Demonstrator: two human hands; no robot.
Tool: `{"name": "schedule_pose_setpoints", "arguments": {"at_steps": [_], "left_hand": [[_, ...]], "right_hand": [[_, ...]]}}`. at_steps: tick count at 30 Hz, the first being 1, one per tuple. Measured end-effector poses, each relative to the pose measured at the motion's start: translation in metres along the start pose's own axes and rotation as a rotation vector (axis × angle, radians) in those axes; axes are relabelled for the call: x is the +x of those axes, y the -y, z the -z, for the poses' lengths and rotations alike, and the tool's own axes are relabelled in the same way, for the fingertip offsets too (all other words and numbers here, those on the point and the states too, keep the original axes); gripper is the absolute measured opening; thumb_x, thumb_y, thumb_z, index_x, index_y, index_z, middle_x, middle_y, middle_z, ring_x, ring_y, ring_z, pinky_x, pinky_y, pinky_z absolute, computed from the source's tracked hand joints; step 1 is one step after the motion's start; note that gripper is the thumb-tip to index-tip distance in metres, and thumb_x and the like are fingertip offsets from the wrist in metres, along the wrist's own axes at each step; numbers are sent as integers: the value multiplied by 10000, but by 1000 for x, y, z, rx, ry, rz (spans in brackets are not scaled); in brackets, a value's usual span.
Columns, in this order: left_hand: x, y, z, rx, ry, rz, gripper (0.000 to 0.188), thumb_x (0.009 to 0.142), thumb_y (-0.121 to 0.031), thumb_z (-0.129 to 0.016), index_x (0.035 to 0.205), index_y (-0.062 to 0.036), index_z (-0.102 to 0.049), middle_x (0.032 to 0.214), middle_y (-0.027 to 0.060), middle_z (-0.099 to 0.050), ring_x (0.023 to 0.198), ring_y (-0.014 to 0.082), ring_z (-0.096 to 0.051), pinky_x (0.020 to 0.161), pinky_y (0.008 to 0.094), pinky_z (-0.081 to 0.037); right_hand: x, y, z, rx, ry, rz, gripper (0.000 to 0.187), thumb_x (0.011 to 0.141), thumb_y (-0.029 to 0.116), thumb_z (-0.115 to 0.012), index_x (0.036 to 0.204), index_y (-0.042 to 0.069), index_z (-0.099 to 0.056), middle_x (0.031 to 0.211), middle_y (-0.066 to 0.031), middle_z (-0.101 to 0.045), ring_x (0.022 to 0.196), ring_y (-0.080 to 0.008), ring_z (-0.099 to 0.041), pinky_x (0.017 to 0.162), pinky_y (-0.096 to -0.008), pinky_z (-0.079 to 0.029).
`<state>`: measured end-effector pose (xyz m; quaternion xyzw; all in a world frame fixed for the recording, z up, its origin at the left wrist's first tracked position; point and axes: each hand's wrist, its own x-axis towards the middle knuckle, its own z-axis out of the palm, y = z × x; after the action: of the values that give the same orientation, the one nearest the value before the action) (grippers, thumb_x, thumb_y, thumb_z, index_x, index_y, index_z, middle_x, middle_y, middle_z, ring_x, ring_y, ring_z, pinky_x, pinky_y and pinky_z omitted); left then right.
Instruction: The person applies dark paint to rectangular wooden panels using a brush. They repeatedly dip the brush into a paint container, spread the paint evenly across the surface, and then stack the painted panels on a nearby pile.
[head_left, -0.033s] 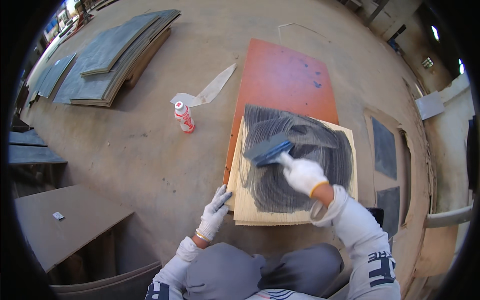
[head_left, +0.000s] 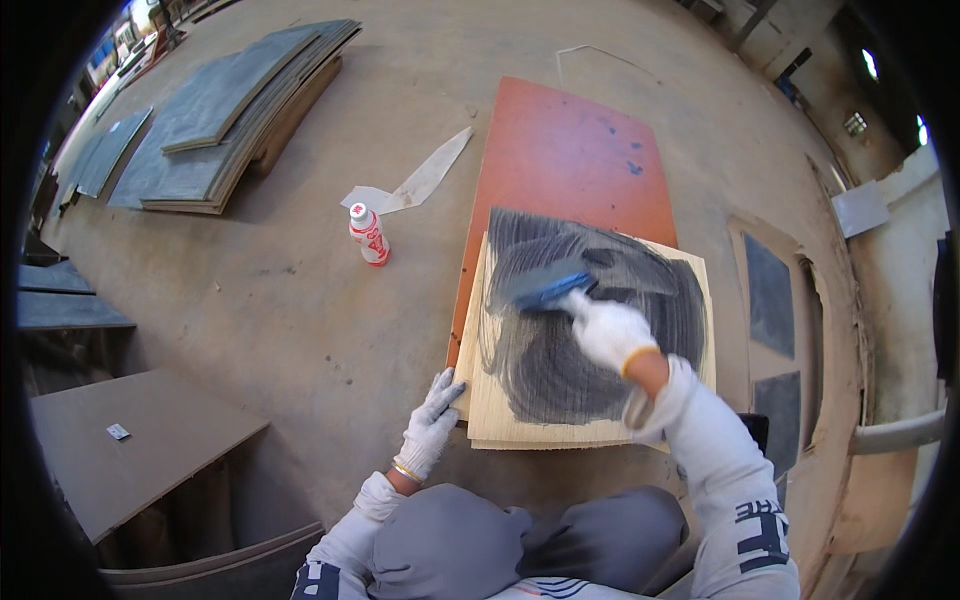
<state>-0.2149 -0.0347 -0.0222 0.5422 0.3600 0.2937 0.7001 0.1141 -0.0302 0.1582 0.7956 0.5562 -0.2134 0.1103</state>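
Observation:
In my right hand (head_left: 612, 332), gloved in white, I grip the pale handle of a wide brush (head_left: 548, 286) with a blue-grey head, blurred by motion. The head lies over a dark grey coating (head_left: 640, 350) streaked in curved strokes across a light wood sheet (head_left: 490, 425). Bare wood shows along the sheet's left and front edges. My left hand (head_left: 430, 425), also gloved and smudged dark at the fingertips, rests against the sheets' left edge near the front corner, fingers stretched out. Beneath lies a reddish-orange board (head_left: 575, 150) that extends farther away.
A white and red bottle (head_left: 370, 235) stands on the floor to the left, by a pale torn strip (head_left: 430, 175). Stacked grey boards (head_left: 215, 120) lie at the far left. A brown panel (head_left: 150, 440) is near left; dark grey pieces (head_left: 768, 300) lie at right.
My right hand and the brush have shifted slightly to the right and away from me over the coating. My left hand has stayed in place.

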Motion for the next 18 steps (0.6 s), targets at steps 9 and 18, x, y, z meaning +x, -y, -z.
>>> {"name": "schedule_pose_setpoints", "arguments": {"at_steps": [9, 18], "left_hand": [[-18, 19, 22, -520, -212, 67, 623, 994, -2, -595, 1595, 79, -455, 1611, 204, -539, 1479, 339, -529, 1260, 474, -404], [-19, 19, 10, -291, -181, 163, 612, 1022, -6, -574, 1612, 81, -438, 1638, 188, -519, 1518, 265, -489, 1258, 363, -371]], "right_hand": [[8, 4, 11, -309, 170, 467, 473, 1042, 265, -555, 1499, 388, -547, 923, -143, -766, 884, -374, -772, 777, -517, -607], [102, -13, 47, -318, -3, 282, 670, 960, 73, -576, 1510, 454, -606, 1164, -149, -769, 1060, -362, -762, 944, -467, -602]]}}
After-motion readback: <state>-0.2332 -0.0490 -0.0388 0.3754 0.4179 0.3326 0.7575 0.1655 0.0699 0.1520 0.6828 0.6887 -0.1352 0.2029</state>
